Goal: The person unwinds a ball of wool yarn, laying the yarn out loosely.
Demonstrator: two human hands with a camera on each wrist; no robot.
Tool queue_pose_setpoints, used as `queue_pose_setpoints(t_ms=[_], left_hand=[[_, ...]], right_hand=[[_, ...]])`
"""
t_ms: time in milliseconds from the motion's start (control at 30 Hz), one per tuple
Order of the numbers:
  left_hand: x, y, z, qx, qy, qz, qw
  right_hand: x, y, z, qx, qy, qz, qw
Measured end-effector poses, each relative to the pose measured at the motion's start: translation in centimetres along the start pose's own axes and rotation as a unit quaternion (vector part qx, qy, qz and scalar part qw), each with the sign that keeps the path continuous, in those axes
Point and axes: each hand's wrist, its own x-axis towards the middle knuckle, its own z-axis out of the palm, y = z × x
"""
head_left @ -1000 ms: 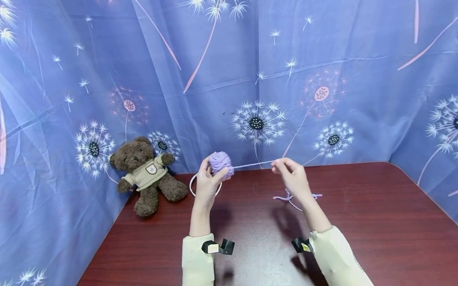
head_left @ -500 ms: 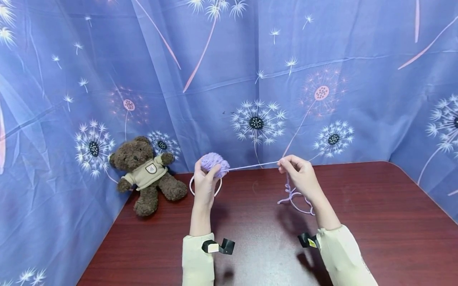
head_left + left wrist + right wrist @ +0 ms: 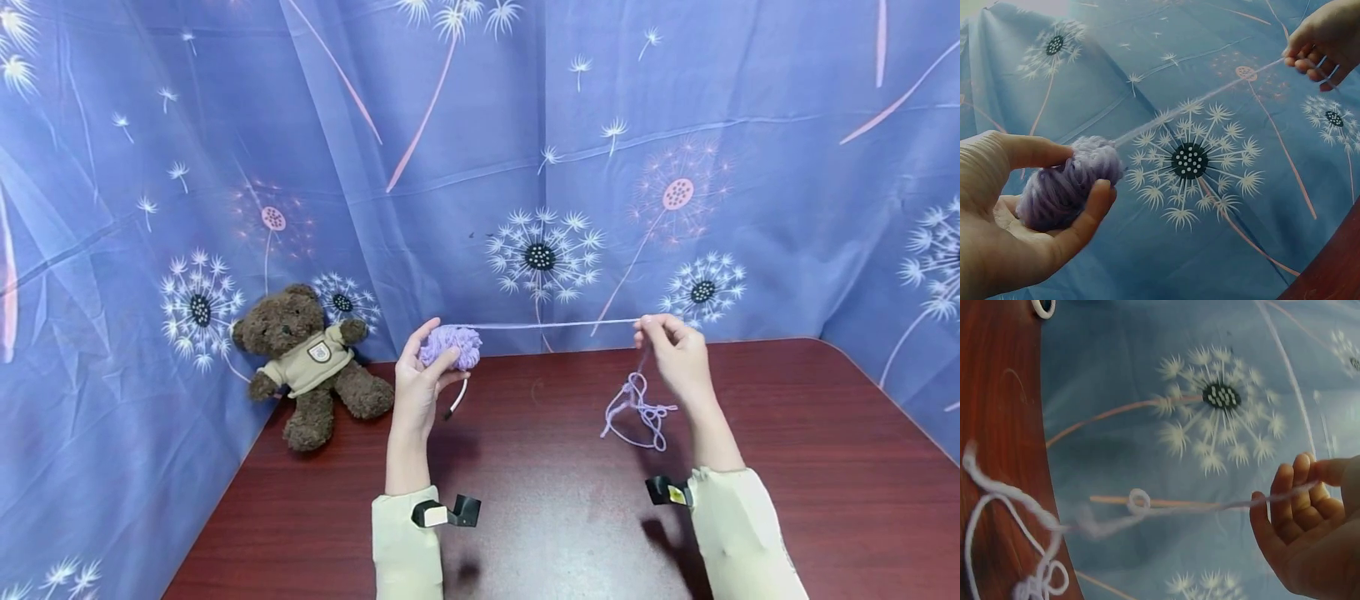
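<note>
My left hand (image 3: 411, 398) grips a small ball of lilac yarn (image 3: 452, 347) between thumb and fingers, raised over the far part of the table. In the left wrist view the wound ball (image 3: 1069, 184) sits between my thumb and fingertips. A taut yarn strand (image 3: 555, 324) runs from the ball to my right hand (image 3: 686, 362), which pinches it between thumb and forefinger. Below the right hand hangs a loose, tangled yarn tail (image 3: 634, 388), its lower loops over the tabletop. The right wrist view shows this tail (image 3: 1191, 510) crossing the fingers (image 3: 1282, 500), with a small loop along it.
A brown teddy bear (image 3: 306, 362) in a beige top leans at the table's back left. A white, dark-tipped curved piece (image 3: 460, 398) shows partly behind my left hand. The dark red table (image 3: 540, 467) meets a blue dandelion-print curtain (image 3: 465, 225).
My right hand has moved right, lengthening the taut strand and drawing the tail with it. The left hand has turned the yarn ball, and the strand now leaves from its top.
</note>
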Motion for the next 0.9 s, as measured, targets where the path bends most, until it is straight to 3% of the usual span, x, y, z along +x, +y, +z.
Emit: queue_pose_setpoints(t_ms=[100,233,433,500,733,900], left_hand=[[0.0,0.0,-0.2,0.011,-0.012,-0.002,0.9999],[0.0,0.0,-0.4,0.030,-0.023,-0.004,0.9993],[0.0,-0.2,-0.1,0.030,-0.070,-0.009,0.9971],[0.0,-0.3,0.1,0.023,-0.064,-0.008,0.9976],[0.1,-0.3,0.5,-0.020,0.011,0.003,0.9997],[0.1,0.0,-0.2,-0.020,-0.004,0.000,0.9998]], right_hand=[[0.5,0.2,-0.8,0.049,0.051,0.036,0.997],[1.0,0.7,-2.0,0.112,0.113,0.068,0.985],[1.4,1.4,-3.3,0.189,0.164,0.097,0.963],[1.5,1.5,-3.6,0.195,0.169,0.101,0.961],[1.6,1.8,-4.0,0.194,0.172,0.114,0.959],[1.8,2.5,-5.0,0.190,0.195,0.136,0.953]])
